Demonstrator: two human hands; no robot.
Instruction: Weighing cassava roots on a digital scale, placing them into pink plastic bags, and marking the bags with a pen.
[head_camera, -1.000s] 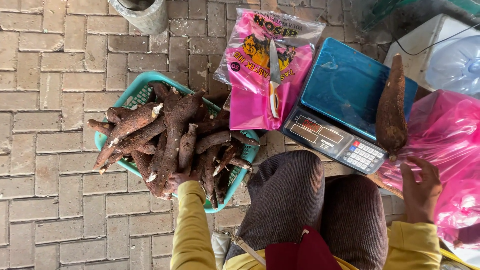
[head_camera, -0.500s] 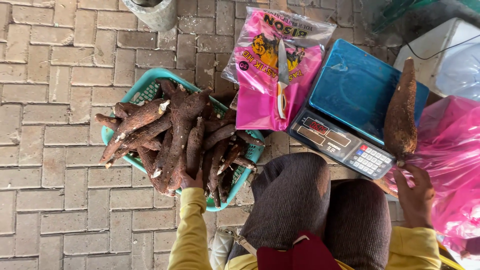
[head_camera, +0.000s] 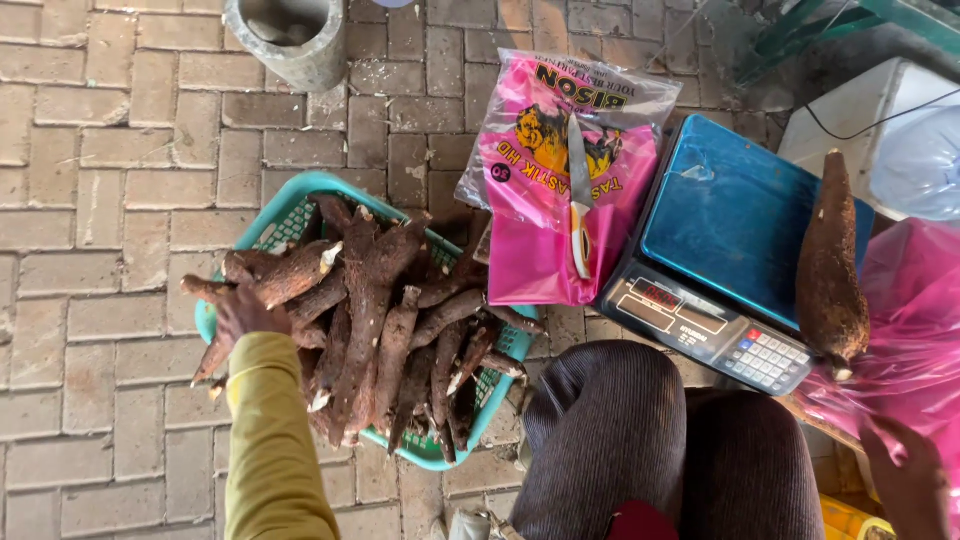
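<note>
Many cassava roots (head_camera: 380, 320) fill the green basket (head_camera: 300, 205), left of the blue scale (head_camera: 730, 260). I rest my left hand (head_camera: 245, 312) on the roots at the basket's left edge; its fingers I cannot see well. Right of the scale, my right hand (head_camera: 905, 465) pinches the pink bag (head_camera: 915, 330) beside one big root (head_camera: 830, 275).

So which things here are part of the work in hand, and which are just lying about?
In use:
- left hand on the cassava roots in the green basket
- single cassava root over the pink plastic bag
- right hand at that bag

Lying about:
- blue scale
- knife on the pack of pink bags
- grey pot
</note>
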